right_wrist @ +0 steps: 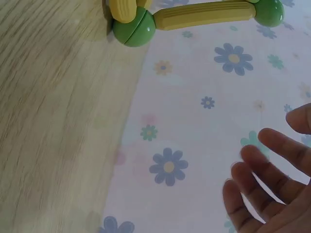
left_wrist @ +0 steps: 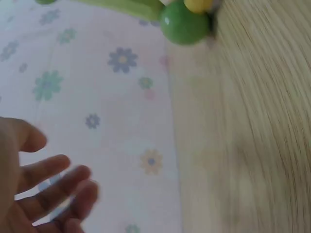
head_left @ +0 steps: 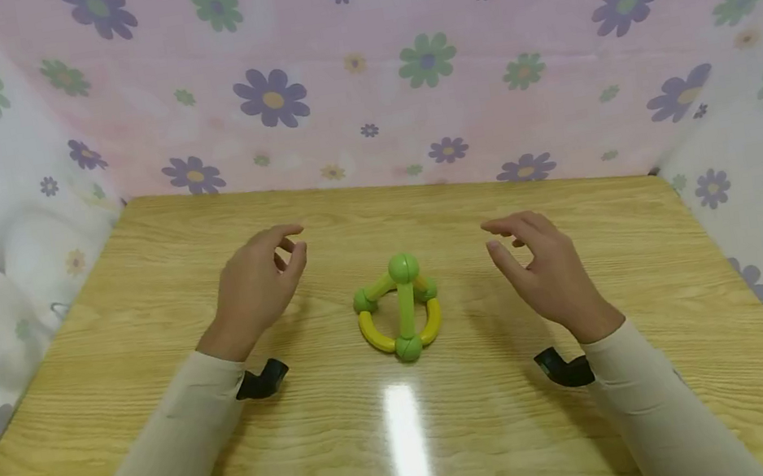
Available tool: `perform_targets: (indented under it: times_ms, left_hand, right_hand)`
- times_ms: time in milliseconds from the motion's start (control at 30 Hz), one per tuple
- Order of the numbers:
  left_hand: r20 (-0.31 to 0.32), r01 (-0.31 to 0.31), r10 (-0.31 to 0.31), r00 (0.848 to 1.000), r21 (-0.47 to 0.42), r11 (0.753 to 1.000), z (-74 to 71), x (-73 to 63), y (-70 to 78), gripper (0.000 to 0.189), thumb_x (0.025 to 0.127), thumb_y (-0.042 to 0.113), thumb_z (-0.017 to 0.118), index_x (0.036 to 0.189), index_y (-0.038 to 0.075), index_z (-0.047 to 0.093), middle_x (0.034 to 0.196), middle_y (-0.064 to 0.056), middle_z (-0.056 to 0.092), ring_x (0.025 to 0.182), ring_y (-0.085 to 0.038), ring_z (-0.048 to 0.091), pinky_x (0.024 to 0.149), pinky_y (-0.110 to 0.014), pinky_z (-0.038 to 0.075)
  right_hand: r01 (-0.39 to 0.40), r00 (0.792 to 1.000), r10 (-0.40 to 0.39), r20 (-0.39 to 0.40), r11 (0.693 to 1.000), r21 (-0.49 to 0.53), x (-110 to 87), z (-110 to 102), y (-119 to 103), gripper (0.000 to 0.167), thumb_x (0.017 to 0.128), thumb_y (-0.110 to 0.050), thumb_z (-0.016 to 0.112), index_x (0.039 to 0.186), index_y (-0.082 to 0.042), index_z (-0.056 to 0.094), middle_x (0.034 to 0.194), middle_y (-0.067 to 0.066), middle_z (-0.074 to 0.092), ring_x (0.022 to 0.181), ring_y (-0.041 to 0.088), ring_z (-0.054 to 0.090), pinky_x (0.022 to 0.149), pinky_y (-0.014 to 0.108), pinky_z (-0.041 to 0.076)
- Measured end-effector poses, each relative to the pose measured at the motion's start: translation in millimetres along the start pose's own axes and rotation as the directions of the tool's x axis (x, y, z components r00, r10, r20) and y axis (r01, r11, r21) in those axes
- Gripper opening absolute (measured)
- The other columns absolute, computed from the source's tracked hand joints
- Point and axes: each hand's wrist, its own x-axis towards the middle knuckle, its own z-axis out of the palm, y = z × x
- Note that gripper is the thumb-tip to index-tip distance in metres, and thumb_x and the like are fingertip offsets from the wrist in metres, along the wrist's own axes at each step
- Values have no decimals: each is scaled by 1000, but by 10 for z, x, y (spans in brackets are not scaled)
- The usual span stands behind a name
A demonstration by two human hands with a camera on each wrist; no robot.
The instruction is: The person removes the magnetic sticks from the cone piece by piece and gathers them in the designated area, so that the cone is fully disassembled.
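A ball-and-rod toy frame (head_left: 406, 308) stands in the middle of the table. Curved yellow rods form its round base, and straight rods rise to a green ball (head_left: 403, 268) on top. My left hand (head_left: 252, 290) hovers to its left, apart from it, fingers loosely bent and holding nothing. On the other side, my right hand (head_left: 550, 274) is likewise held above the table, relaxed, with nothing in it. The left wrist view catches a green ball (left_wrist: 184, 23) of the frame at its top edge. A ridged yellow rod (right_wrist: 206, 14) shows in the right wrist view.
The wood-grain table (head_left: 340, 458) carries a bright light reflection near the front. Flowered cloth (head_left: 350, 29) hangs behind the table and along both sides. A black wrist camera (head_left: 262, 379) sits at the left cuff, another black wrist camera (head_left: 564, 369) at the right.
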Motion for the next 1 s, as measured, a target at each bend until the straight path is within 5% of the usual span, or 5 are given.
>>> perform_targets:
  times_ms: [67, 200, 467, 767, 1000]
  left_hand:
    - [-24, -2, -1, 1000, -118, 993, 22, -25, 78, 33, 103, 31, 53, 131, 17, 64, 101, -3, 70, 67, -17, 60, 49, -33, 45]
    - [-17, -19, 15, 1000, -236, 972, 109, -53, 247, 27, 104, 28, 52, 124, 17, 66, 87, 0, 67, 57, -13, 53, 45, -29, 40]
    - [111, -83, 121, 986, -302, 950, 274, -4, 460, 31, 105, 33, 49, 127, 17, 64, 78, 3, 64, 53, -13, 50, 48, -30, 42]
    - [283, -125, 228, 932, -340, 932, 328, 21, 492, 40, 100, 38, 60, 135, 21, 58, 78, 6, 63, 57, -11, 53, 54, -29, 47]
    - [374, -52, 238, 897, -443, 895, 435, -19, 500, 52, 93, 42, 70, 136, 17, 57, 79, 5, 64, 59, -13, 56, 53, -28, 48]
  right_hand:
    - [41, 998, -39, -41, 999, 33, 10, 11, -28, 22, 99, -11, 61, 119, -6, 70, 103, 9, 68, 89, 17, 60, 68, 30, 51]
    - [53, 998, -48, -42, 992, 119, 80, 61, -125, 17, 99, -7, 61, 111, -5, 72, 89, 3, 68, 74, 6, 57, 65, 18, 46]
    - [3, 1000, -9, 19, 955, 297, 213, 202, -372, 20, 101, -9, 57, 116, -7, 70, 91, 5, 68, 72, 10, 61, 67, 21, 51]
    - [-31, 991, -21, 129, 921, 388, 243, 304, -463, 25, 104, -11, 53, 125, -7, 65, 94, 6, 64, 76, 14, 59, 71, 28, 52]
    - [-36, 969, -70, 238, 910, 414, 219, 348, -485, 29, 106, -13, 49, 131, -11, 62, 108, 4, 64, 93, 28, 60, 83, 37, 53]
